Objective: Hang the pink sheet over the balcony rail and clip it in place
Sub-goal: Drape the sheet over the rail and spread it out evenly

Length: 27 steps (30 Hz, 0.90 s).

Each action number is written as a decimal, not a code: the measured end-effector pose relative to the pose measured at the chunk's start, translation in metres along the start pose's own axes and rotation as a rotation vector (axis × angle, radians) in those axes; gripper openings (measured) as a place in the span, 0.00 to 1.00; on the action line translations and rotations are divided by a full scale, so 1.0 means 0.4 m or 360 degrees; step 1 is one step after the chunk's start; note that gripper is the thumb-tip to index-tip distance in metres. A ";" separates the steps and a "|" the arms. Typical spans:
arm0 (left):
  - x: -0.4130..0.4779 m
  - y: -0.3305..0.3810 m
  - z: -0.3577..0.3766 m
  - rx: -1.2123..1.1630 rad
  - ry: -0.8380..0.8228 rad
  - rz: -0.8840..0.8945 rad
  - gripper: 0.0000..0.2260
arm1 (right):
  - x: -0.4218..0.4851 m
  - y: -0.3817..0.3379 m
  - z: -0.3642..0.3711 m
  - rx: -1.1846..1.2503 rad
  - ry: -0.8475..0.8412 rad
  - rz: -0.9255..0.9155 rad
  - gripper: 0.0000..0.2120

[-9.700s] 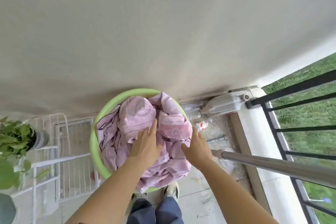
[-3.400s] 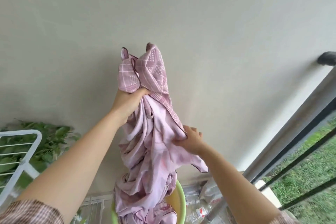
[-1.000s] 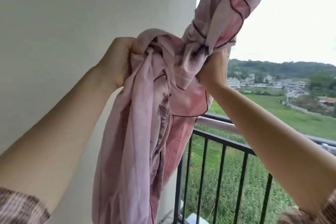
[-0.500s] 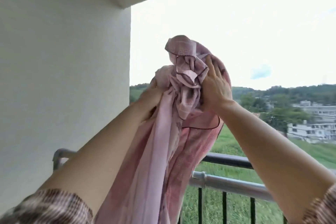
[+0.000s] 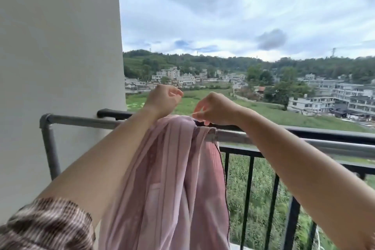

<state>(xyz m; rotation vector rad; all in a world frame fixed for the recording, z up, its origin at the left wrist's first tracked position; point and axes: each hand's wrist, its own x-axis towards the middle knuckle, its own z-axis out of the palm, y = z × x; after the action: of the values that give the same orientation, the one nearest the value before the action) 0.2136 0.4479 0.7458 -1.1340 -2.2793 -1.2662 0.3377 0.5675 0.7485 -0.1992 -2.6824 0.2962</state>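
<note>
The pink sheet point(image 5: 172, 178) lies bunched over the grey metal rail point(image 5: 81, 122) and hangs down in long folds on my side. Just above the fold on the rail is my left hand point(image 5: 163, 102), its fingers curled in and nothing visible in them. My right hand point(image 5: 215, 110) is at the sheet's right side on top of the rail, fingertips pinching the cloth's upper edge. The part of the sheet beyond the rail is hidden. No clip is in view.
A black balcony railing point(image 5: 324, 134) with vertical bars runs just behind the grey rail. A white wall point(image 5: 60, 46) closes off the left side, where the grey rail bends down. Beyond lie a green field and buildings far below.
Both hands have come down from head height. The bunched sheet they held up now lies over the grey rail, and my left hand has let go of it.
</note>
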 end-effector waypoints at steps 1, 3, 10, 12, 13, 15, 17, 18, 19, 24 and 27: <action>-0.039 -0.004 -0.013 0.0000 0.0123 0.0077 0.09 | -0.023 -0.022 0.018 0.0032 0.0128 -0.0028 0.07; -0.130 -0.030 -0.036 -0.0053 0.0377 0.0274 0.12 | -0.072 -0.062 0.061 0.0163 0.0457 -0.0015 0.07; -0.503 -0.290 0.019 -0.0357 0.0371 0.0094 0.42 | -0.265 -0.145 0.286 0.0428 0.1222 0.0126 0.03; -0.572 -0.342 0.040 -0.0351 0.0138 -0.0183 0.52 | -0.293 -0.152 0.350 0.0565 0.1091 0.0349 0.06; -0.600 -0.359 0.050 -0.0304 0.0026 -0.0270 0.56 | -0.308 -0.164 0.373 0.0620 0.0991 0.0466 0.10; -0.637 -0.383 0.074 -0.0158 -0.0147 -0.0356 0.58 | -0.333 -0.195 0.411 0.0790 0.0746 0.0710 0.21; -0.642 -0.397 0.102 -0.0010 -0.0291 -0.0409 0.53 | -0.338 -0.215 0.446 0.0843 0.0550 0.0965 0.35; -0.637 -0.401 0.112 0.0081 -0.0339 -0.0427 0.46 | -0.334 -0.218 0.463 0.0811 0.0444 0.1087 0.40; -0.628 -0.403 0.116 0.0163 -0.0361 -0.0422 0.37 | -0.329 -0.217 0.482 0.0801 0.0331 0.1180 0.42; -0.573 -0.349 0.019 -0.0275 -0.0397 -0.0158 0.19 | -0.320 -0.229 0.421 0.1276 0.0066 0.1205 0.07; -0.500 -0.261 -0.090 -0.0567 -0.0208 0.0023 0.16 | -0.283 -0.250 0.303 0.1385 0.0197 0.1012 0.05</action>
<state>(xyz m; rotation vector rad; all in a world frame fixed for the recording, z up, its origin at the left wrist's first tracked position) 0.2596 0.2884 0.5891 -1.3830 -2.1834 -1.6864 0.3772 0.4285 0.6196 -0.7427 -2.0536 1.5152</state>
